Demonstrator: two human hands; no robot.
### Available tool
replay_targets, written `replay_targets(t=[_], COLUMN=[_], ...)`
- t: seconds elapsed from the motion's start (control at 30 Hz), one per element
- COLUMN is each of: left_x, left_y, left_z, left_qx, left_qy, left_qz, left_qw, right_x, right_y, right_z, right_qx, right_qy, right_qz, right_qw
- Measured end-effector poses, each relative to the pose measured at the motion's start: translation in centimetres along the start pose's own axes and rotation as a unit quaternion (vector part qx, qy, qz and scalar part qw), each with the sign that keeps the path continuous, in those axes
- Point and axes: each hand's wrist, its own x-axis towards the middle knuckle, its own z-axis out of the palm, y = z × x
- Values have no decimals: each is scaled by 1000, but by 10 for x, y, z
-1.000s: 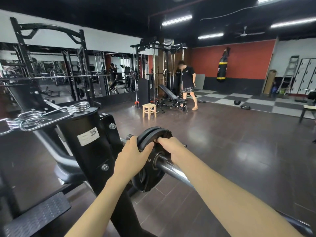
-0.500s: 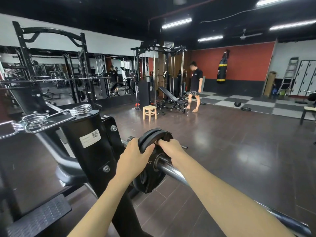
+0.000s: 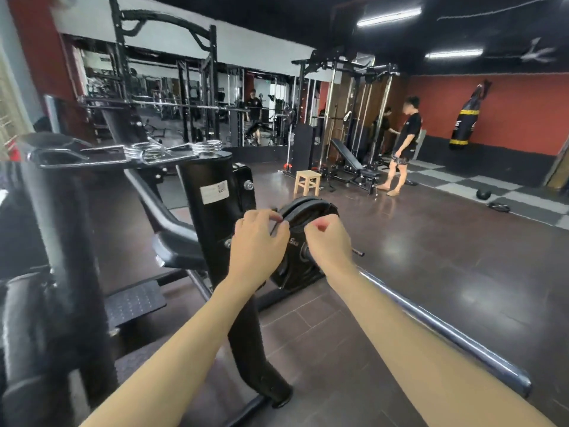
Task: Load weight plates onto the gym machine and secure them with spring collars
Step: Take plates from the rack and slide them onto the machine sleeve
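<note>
Two black weight plates (image 3: pixel 308 238) sit on the chrome sleeve (image 3: pixel 431 322) of the gym machine (image 3: pixel 212 211), at its far end against the black upright. The left hand (image 3: pixel 257 241) has its curled fingertips touching the plates' near rim. The right hand (image 3: pixel 328 241) is curled loosely just in front of them, holding nothing. Spring collars (image 3: pixel 172 149) lie on the machine's top, far left.

Dim gym, ceiling tube lights (image 3: pixel 388 17), floor (image 3: pixel 431 272) glare, motion blur, warped edges
</note>
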Motion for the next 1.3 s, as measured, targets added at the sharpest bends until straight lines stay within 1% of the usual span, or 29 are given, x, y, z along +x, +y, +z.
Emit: replay_targets(t=[0.07,0.13,0.23,0.27,0.4,0.5,0.6,0.67,0.77,0.87,0.93,1.03,1.1,1.2,1.3], left_x=[-21,-42,-77,-89,-128,-147,-159,-163,-166,-165,-159,-153,-159,-171,-179], left_y=[-10,-27,-69,-87,-155,-205,-257,-290,-331,-366,-387,-395,-399,-408,-415], left_z=[-22,-49,-94,-110,-183,-233,-270,-287,-299,-306,-313,-323,-321,-307,-303], left_qx=[-42,-80,-131,-159,-251,-312,-295,-296,-308,-324,-328,-410,-457,-506,-572], left_qy=[-8,-3,34,65,217,291,370,391,391,389,369,336,313,252,189], left_qz=[-45,-110,-204,-234,-325,-387,-431,-454,-509,-548,-574,-568,-578,-614,-621], left_qw=[998,991,970,957,886,818,768,744,702,666,653,630,599,552,501], right_x=[-23,-45,-83,-97,-152,-182,-206,-219,-237,-240,-238,-239,-240,-243,-247], right_y=[-8,-16,-31,-36,-69,-94,-123,-141,-164,-175,-180,-184,-183,-181,-180], right_z=[14,39,89,105,165,214,263,297,345,390,412,429,438,441,451], right_qx=[3,14,19,25,22,17,5,4,-13,-59,-106,-166,-214,-287,-361], right_qy=[-63,-131,-230,-259,-368,-432,-467,-487,-512,-517,-519,-521,-524,-512,-506], right_qz=[-33,-51,-53,-57,-94,-114,-123,-114,-101,-94,-76,-60,-78,-123,-163], right_qw=[997,990,972,964,925,895,875,866,853,849,845,835,821,800,766])
